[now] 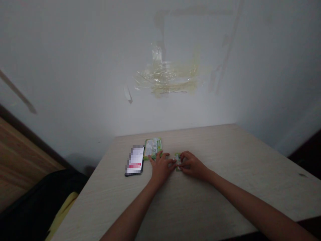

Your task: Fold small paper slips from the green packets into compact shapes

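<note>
Both my hands rest near the far middle of a light wooden table (225, 187). My right hand (192, 165) has its fingers curled, pinching a small green and white packet (178, 161) that lies on the tabletop. My left hand (160, 165) lies beside it with fingers spread; its thumb and forefinger touch the same small packet, and its other fingertips reach the lower edge of a larger green and white packet (153, 147) lying flat just behind it.
A black phone (134, 161) lies face up left of the larger packet. A white wall with old tape residue (168, 78) rises right behind the table. A dark and yellow object (47, 204) sits low at the left, beside a wooden surface (17, 157).
</note>
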The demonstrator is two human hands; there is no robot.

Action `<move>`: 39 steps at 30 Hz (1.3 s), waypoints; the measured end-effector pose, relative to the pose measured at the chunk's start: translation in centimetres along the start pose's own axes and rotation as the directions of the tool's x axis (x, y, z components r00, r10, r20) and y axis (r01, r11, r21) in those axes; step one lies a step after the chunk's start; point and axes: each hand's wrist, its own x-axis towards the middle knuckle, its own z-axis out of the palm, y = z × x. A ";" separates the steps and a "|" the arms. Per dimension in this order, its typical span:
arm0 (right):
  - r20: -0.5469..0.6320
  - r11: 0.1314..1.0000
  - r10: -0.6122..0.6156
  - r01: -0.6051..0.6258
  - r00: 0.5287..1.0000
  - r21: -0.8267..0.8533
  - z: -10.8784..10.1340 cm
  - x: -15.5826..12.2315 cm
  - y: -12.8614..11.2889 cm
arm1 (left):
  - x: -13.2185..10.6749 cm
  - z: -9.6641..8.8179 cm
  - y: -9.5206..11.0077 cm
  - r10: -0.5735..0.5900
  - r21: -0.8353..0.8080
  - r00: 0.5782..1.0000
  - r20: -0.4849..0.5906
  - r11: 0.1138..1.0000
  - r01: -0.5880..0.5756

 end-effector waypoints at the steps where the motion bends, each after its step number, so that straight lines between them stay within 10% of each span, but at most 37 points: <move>1: -0.001 1.000 0.003 -0.003 1.000 0.010 0.0 0.0 0.0 | 0.0 0.0 0.0 -0.003 -0.002 1.000 0.001 1.000 0.003; 17: 0.112 0.994 -0.071 0.060 0.991 0.093 -0.8 -0.1 -1.0 | 0.0 0.1 -0.3 -0.007 -0.020 1.000 0.013 1.000 0.007; 30: 0.007 0.963 0.223 -0.221 0.975 0.152 0.4 -0.4 1.7 | -0.1 0.4 -0.3 -0.007 -0.043 1.000 -0.001 0.999 0.007; 39: 0.032 0.968 0.215 -0.217 0.976 0.123 0.7 -0.3 1.8 | -0.1 0.5 -0.4 0.011 -0.004 1.000 -0.002 1.000 -0.011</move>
